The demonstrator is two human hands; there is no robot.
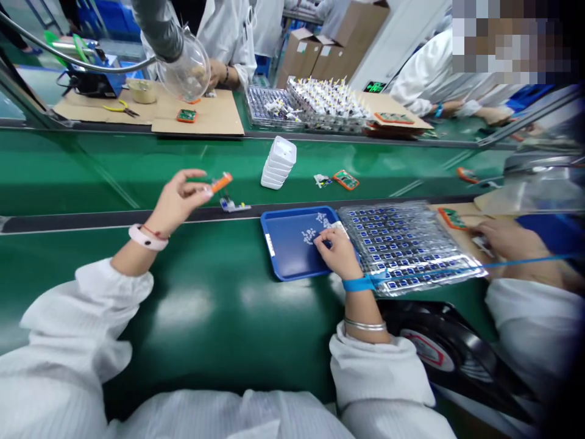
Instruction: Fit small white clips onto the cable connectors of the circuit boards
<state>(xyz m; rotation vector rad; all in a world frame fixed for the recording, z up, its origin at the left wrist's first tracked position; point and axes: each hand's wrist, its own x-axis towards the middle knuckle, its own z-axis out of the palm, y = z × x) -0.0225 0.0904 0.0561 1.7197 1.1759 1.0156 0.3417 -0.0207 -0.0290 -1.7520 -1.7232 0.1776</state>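
My left hand [178,198] is raised over the near edge of the conveyor belt, thumb and fingers closed on an orange-cased device [222,183] seen edge-on. Just below it is a small white part with thin wires [234,206]; whether it hangs from the device or lies on the belt I cannot tell. My right hand [338,249] is over a shallow blue tray [292,263], its thumb and fingertips pinched beside a small heap of tiny white pieces [309,235]. Anything between those fingertips is too small to make out. A blue wrist strap [359,284] circles my right wrist.
A stack of white boxes [278,163] and an orange-cased circuit board [346,180] are on the green belt [196,152]. Clear plastic trays of parts [406,244] lie right of the blue tray, by a black fan [448,341] and a co-worker's hand [512,241].
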